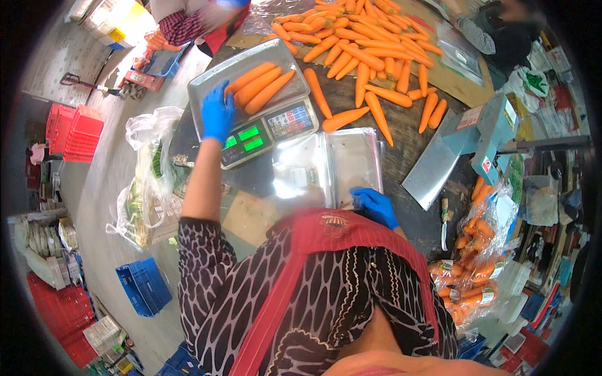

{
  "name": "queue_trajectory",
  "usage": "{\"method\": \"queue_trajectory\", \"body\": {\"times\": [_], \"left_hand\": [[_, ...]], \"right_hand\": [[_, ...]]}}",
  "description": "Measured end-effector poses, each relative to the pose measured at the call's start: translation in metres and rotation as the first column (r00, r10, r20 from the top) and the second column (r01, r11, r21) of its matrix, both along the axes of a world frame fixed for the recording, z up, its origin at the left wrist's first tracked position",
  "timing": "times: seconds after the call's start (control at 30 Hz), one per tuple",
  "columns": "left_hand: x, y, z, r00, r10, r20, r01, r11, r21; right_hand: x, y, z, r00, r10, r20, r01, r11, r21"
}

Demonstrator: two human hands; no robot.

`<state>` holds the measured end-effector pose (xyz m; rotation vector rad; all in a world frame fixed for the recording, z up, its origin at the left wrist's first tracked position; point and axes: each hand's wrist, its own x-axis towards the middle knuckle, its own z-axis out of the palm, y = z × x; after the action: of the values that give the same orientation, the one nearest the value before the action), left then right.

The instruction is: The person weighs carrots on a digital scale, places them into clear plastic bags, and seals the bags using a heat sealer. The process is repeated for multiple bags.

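Note:
My left hand (218, 113), in a blue glove, is at the left side of the metal tray (200, 82) of a digital scale, its fingers at the ends of several carrots (263, 87) lying there. Whether it grips one cannot be told. Green digits glow on the scale's display (249, 138). My right hand (375, 205), also blue-gloved, rests by the lower edge of a stack of clear plastic bags (352, 160) on the dark table; its fingertips are blurred. A large heap of loose carrots (371, 42) lies beyond the bags, partly on cardboard.
At the right stand a grey-green bag-sealing device (479, 127) with a sloping metal plate (432, 169), a knife (444, 225) and bagged carrots (475, 272). A plastic bag of vegetables (146, 188) is at the left. Two co-workers' sleeves (181, 28) (475, 35) are across the table.

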<state>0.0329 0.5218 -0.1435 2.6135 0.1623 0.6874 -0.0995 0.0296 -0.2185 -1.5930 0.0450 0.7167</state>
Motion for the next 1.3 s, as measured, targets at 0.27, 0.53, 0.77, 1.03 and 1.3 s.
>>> {"method": "queue_trajectory", "body": {"times": [0.27,0.53,0.77,1.03,1.3], "left_hand": [[0.065,0.057,0.006,0.724,-0.353,-0.593,0.078,0.896,-0.438],[-0.014,-0.058,0.036,0.917,-0.400,0.004,0.109,0.241,-0.964],[-0.082,-0.254,0.038,0.750,-0.654,-0.096,0.154,0.314,-0.937],[-0.079,-0.251,0.108,0.805,-0.587,0.084,0.369,0.385,-0.846],[-0.093,-0.257,0.137,0.757,-0.653,-0.006,0.468,0.548,-0.693]], "right_hand": [[0.000,-0.002,-0.015,0.996,0.025,0.088,-0.014,0.993,-0.120],[0.022,0.014,0.049,0.990,0.036,0.139,-0.034,0.999,-0.016],[0.077,0.075,0.130,0.907,-0.190,0.375,0.071,0.948,0.309],[0.042,0.032,0.132,0.912,-0.018,0.410,-0.072,0.976,0.203],[0.038,0.010,0.133,0.881,0.149,0.448,-0.214,0.972,0.098]]}}
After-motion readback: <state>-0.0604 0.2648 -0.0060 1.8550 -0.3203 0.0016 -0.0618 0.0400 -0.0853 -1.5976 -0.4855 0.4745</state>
